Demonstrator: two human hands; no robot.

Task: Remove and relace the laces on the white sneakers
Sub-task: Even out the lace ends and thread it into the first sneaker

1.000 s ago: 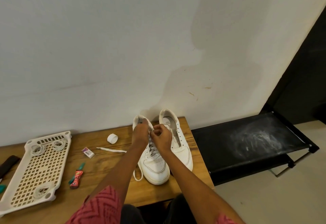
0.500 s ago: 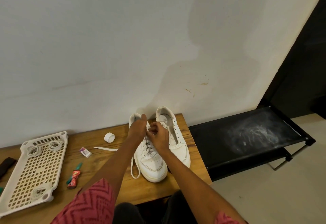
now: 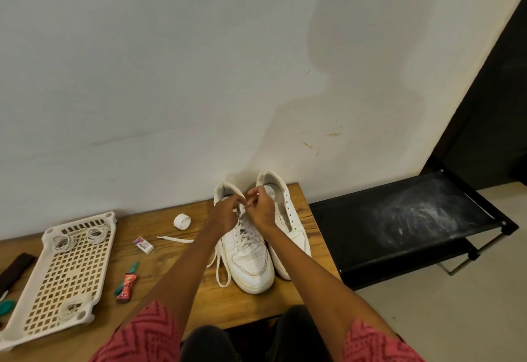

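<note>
Two white sneakers stand side by side on the wooden table (image 3: 256,307), toes toward me. The left sneaker (image 3: 249,259) carries a white lace (image 3: 221,269) crossed through its eyelets, with a loop hanging off its left side onto the table. The right sneaker (image 3: 288,219) shows bare eyelets. My left hand (image 3: 225,213) and my right hand (image 3: 261,207) meet over the top of the left sneaker's tongue, each pinching a part of the lace near the upper eyelets. The lace ends themselves are hidden by my fingers.
A loose white lace piece (image 3: 174,239) lies left of the shoes, with a tape roll (image 3: 182,221) and a small eraser box (image 3: 143,245) nearby. A white perforated tray (image 3: 61,279) sits at the left, a red and green tube (image 3: 127,284) beside it. A black bench (image 3: 405,227) adjoins the table's right edge.
Both hands have shifted slightly up toward the shoe's collar and closer together while holding the lace. The camera view has drifted a little; the shoes stay in place.
</note>
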